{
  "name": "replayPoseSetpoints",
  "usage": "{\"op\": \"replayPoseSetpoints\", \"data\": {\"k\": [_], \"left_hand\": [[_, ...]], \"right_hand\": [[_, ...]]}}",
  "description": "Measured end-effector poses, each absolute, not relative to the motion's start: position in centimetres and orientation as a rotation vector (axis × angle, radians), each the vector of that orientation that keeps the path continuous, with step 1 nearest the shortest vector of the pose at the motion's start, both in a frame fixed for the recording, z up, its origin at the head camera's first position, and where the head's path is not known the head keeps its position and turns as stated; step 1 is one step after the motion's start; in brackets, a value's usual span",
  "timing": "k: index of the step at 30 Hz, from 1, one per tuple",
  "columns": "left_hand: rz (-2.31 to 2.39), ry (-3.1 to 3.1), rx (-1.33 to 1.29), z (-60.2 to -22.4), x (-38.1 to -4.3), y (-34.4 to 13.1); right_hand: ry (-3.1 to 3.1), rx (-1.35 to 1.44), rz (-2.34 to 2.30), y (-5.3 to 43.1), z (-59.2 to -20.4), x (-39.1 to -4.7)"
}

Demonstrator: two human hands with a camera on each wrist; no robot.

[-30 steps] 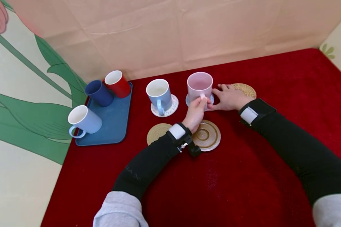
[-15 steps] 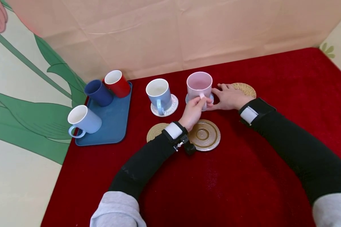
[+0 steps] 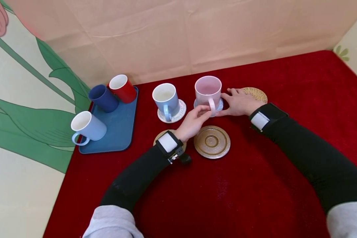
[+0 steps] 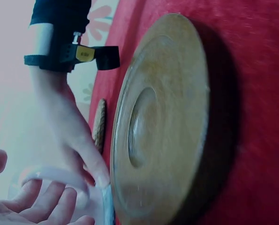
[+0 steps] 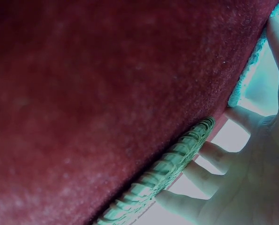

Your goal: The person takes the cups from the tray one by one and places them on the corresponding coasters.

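Note:
The pink mug point(image 3: 200, 98) stands upright on a pale blue coaster point(image 3: 220, 106) at the middle back of the table. Just left of the mug's handle is my left hand point(image 3: 191, 124). In the left wrist view its fingers point(image 4: 50, 199) are close by the handle, thumb held apart; whether they touch it I cannot tell. My right hand point(image 3: 239, 102) lies spread on the cloth to the right, thumb and forefinger at the coaster's edge. Its other fingers reach beside a woven straw coaster point(image 5: 162, 173). A round brown wooden coaster point(image 3: 212, 142) lies in front of the mug.
Left of the pink mug, a light blue mug point(image 3: 171, 105) stands on a white patterned coaster point(image 3: 182, 111). A blue tray point(image 3: 119, 132) holds a red mug point(image 3: 126, 91), a dark blue mug point(image 3: 107, 100) and a pale blue mug point(image 3: 93, 127). My left wrist partly covers a beige coaster point(image 3: 160, 135).
My left hand has let go of the pink mug's handle and drawn back to the left, uncovering the wooden coaster. The right hand and the mug stay in place.

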State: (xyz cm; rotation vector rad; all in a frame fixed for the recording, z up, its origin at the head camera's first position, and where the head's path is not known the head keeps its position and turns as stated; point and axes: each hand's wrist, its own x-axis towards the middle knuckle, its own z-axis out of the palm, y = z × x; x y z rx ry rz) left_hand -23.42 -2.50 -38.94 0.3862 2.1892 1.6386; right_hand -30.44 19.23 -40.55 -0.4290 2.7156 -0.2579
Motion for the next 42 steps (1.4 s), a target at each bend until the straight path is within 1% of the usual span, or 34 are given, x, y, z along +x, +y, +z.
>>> {"op": "replayPoseSetpoints", "data": {"k": [11, 16, 25, 32, 42], "left_hand": [[1.606, 2.146, 0.529, -38.5, -22.0, -7.1], [1.522, 2.18, 0.582, -38.6, -21.6, -9.2], [1.421, 2.304, 0.627, -38.0, -20.9, -13.1], [1.381, 2.526, 0.566, -37.0, -20.9, -17.1], [1.405, 2.791, 0.348, -36.8, -20.6, -23.9]], "right_hand": [[2.689, -0.417, -0.287, 19.3, -40.8, -30.8], [2.69, -0.429, -0.287, 19.5, -40.9, -30.9], [2.725, -0.505, -0.297, 20.2, -41.4, -30.0], [2.757, -0.552, -0.341, 20.8, -40.8, -29.2], [2.805, -0.637, -0.326, 22.4, -39.8, -27.4]]}}
